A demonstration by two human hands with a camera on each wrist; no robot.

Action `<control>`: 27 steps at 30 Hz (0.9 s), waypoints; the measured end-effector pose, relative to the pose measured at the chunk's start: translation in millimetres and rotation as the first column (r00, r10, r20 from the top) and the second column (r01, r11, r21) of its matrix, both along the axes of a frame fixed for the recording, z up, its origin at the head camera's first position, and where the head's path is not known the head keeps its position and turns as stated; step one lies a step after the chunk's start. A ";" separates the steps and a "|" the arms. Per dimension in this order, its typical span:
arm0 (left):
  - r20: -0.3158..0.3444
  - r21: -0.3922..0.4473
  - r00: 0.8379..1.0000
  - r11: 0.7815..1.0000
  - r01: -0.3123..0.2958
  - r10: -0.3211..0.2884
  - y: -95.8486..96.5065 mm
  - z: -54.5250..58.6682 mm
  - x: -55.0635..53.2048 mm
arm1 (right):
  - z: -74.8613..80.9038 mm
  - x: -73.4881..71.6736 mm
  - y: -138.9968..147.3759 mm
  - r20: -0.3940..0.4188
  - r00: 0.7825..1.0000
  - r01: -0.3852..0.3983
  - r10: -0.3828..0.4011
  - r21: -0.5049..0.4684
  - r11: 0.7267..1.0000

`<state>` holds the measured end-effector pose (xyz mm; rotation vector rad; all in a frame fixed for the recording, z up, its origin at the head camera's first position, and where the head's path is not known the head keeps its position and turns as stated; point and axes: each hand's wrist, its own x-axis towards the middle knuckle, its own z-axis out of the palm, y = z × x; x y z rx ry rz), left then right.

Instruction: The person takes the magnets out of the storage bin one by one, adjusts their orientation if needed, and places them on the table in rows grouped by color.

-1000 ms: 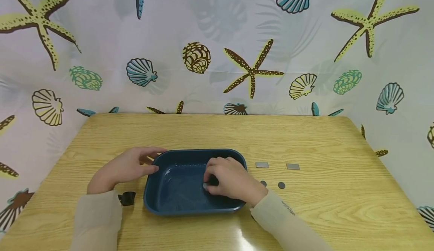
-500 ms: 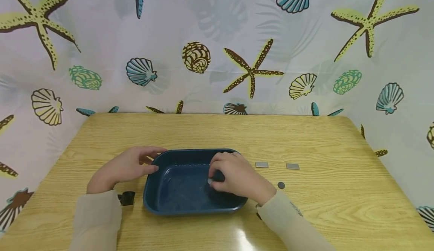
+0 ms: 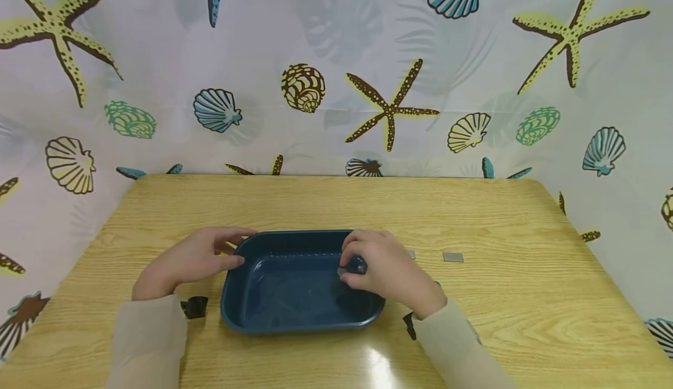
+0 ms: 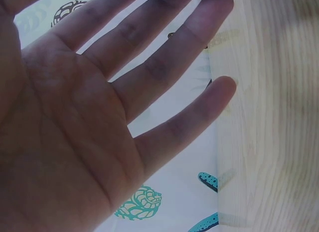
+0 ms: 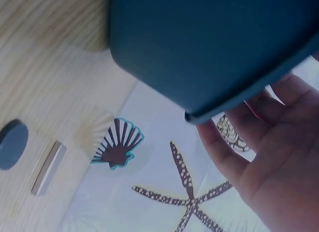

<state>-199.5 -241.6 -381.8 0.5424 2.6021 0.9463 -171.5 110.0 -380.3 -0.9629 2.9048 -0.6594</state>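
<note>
A dark blue rectangular tray [image 3: 294, 328] stands on the wooden table. At its left end rests my left hand [image 3: 197, 257], thumb over the rim and fingers spread. The left wrist view shows those fingers [image 4: 169, 72] extended. Above the tray's right part, my right hand [image 3: 381, 269] pinches a small grey disc [image 3: 342, 272] between thumb and finger. In the right wrist view the tray's outer wall [image 5: 199, 47] hides that disc, and the right hand [image 5: 279, 137] shows beyond the rim.
To the right of the tray lies a flat silver bar [image 3: 453, 257]. A second bar [image 3: 412, 254] is partly covered by the right hand. A dark grey disc [image 5: 13, 144] lies on the table [image 3: 526, 295]. A shell-patterned cloth [image 3: 326, 27] hangs behind.
My right hand has moved right and slightly away across the tray, keeping the small disc pinched. It now partly covers the nearer silver bar. The left hand stays at the rim.
</note>
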 end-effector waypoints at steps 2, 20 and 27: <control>-0.001 0.000 1.000 1.000 0.000 0.000 0.1 0.3 0.1 | 1.0 0.1 3.4 -0.012 1.000 0.007 -0.008 -0.005 1.000; 0.001 0.002 1.000 1.000 0.003 -0.003 -0.5 -0.5 -1.2 | 6.5 0.4 46.0 -0.063 0.994 0.090 -0.091 -0.018 0.996; 0.002 0.012 1.000 1.000 0.008 -0.008 -0.4 -0.4 -0.9 | 6.8 -3.0 65.8 -0.036 0.991 0.126 -0.128 -0.061 0.990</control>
